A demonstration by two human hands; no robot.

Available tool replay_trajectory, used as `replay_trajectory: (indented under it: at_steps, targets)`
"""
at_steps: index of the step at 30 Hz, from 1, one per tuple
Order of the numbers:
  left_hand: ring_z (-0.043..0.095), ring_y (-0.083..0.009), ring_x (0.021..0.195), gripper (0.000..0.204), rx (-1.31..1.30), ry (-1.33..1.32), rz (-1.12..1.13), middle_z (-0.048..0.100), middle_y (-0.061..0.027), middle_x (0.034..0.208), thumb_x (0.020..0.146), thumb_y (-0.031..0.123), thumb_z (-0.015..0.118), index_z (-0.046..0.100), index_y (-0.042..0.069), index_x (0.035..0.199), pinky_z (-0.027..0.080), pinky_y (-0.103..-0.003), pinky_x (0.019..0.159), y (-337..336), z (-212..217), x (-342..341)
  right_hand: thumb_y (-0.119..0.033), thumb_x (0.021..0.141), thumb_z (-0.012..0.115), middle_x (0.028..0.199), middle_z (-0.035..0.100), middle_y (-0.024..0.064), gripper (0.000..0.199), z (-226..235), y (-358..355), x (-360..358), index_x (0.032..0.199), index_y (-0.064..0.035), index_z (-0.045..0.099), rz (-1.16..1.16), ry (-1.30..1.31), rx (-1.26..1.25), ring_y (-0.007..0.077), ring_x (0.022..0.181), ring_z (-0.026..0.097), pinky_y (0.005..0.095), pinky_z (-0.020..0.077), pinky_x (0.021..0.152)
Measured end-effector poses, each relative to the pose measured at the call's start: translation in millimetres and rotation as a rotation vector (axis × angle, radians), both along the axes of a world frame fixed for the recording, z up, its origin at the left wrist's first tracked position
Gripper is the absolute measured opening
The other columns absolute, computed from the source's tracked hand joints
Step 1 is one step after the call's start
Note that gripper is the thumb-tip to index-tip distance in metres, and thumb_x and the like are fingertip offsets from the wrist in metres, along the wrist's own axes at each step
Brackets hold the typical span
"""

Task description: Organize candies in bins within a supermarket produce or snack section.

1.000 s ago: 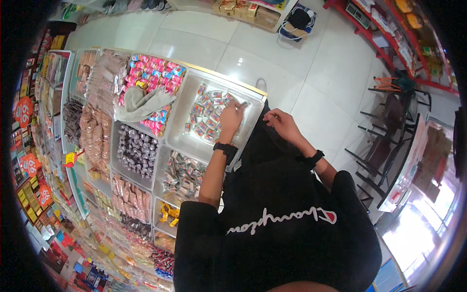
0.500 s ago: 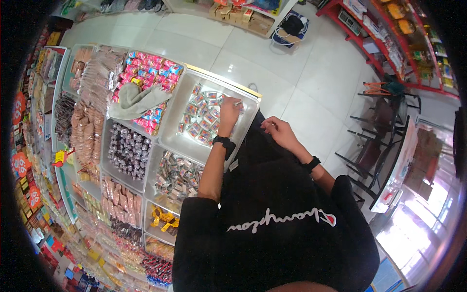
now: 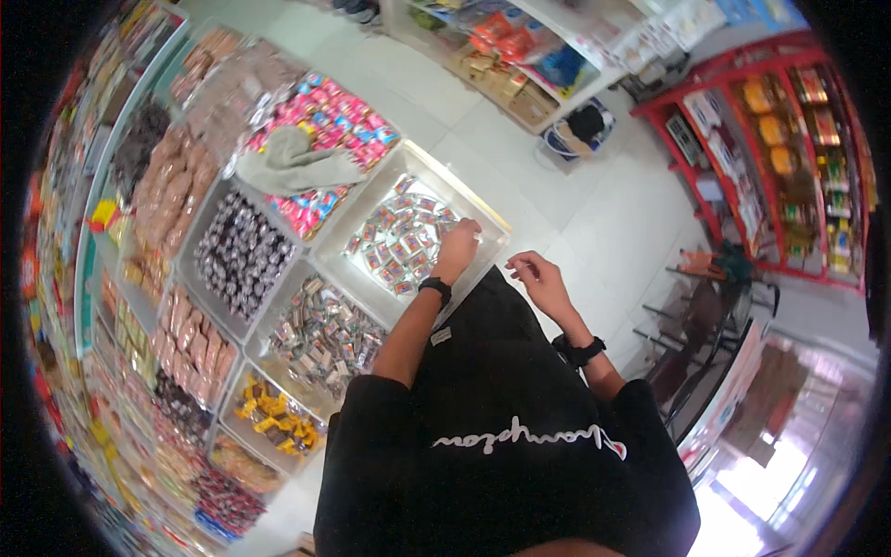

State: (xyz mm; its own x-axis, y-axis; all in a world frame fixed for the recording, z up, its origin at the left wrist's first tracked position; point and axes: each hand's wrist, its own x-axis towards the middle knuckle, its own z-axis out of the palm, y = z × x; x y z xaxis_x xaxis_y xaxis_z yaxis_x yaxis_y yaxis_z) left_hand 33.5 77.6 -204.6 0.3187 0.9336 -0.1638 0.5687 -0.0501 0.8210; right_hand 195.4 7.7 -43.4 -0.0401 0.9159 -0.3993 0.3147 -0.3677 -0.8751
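Note:
My left hand (image 3: 458, 249) is over the right side of a pale plastic bin (image 3: 339, 232), its fingers bent together in a pinch. Whatever they hold, if anything, is too small and blurred to name. Small clear-wrapped packets (image 3: 399, 246) with coloured labels are laid in curved rows on the bin's floor, just left of that hand. My right hand (image 3: 543, 281) hovers beyond the bin's right edge, apart from it. Its fingers are loosely bent and spaced, and nothing shows in them.
Left of the packets, bins hold pink-wrapped sweets (image 3: 348, 116), dark wrapped sweets (image 3: 243, 251) and yellow packets (image 3: 278, 413). A grey cloth (image 3: 297, 165) lies on the pink ones. Loose small packets (image 3: 325, 325) fill a nearer bin. Red shelves (image 3: 710, 153) and chairs (image 3: 691, 325) stand right.
The view has swung, so the bins appear turned and shifted. My left hand remains over the bin's right side, and my right hand remains beside it with slightly changed finger bend.

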Motion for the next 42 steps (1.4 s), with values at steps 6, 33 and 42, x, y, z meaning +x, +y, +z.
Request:
replay_trajectory:
  at_steps: [6, 33, 42]
  targets:
    - [0.054, -0.0337, 0.105, 0.05, 0.01, -0.117, 0.141, 0.055, -0.0211, 0.11, 0.069, 0.013, 0.071, 0.053, -0.001, 0.112, 0.043, -0.04, 0.091, -8.5, -10.6, -23.0, -0.013, 0.095, 0.05, 0.093, 0.065, 0.008, 0.019, 7.7, 30.8, -28.7, 0.101, 0.002, 0.058, 0.2, 0.014, 0.057, 0.014, 0.083, 0.062, 0.0266, 0.0498, 0.076]
    - [0.058, -0.0383, 0.09, 0.033, -0.045, 0.492, 0.449, 0.056, -0.0156, 0.103, 0.072, 0.007, 0.061, 0.059, 0.008, 0.104, 0.051, -0.046, 0.072, -150.5, 51.9, -254.9, -0.02, 0.075, 0.058, 0.074, 0.066, -0.0031, 0.012, -103.0, -12.7, -299.3, 0.07, -0.0209, 0.069, 1.802, -0.884, 1.04, 0.0165, 0.083, 0.061, 0.0356, 0.0372, 0.086]
    - [0.057, -0.0374, 0.091, 0.037, -0.054, 0.44, 0.415, 0.056, -0.0159, 0.098, 0.066, 0.008, 0.069, 0.056, 0.009, 0.101, 0.05, -0.045, 0.07, -143.2, 43.3, -260.2, -0.019, 0.076, 0.059, 0.09, 0.064, 0.0044, 0.021, -29.9, 27.8, -249.6, 0.096, -0.0134, 0.063, 1.514, -0.257, 1.003, 0.0228, 0.085, 0.06, 0.0342, 0.0413, 0.084]
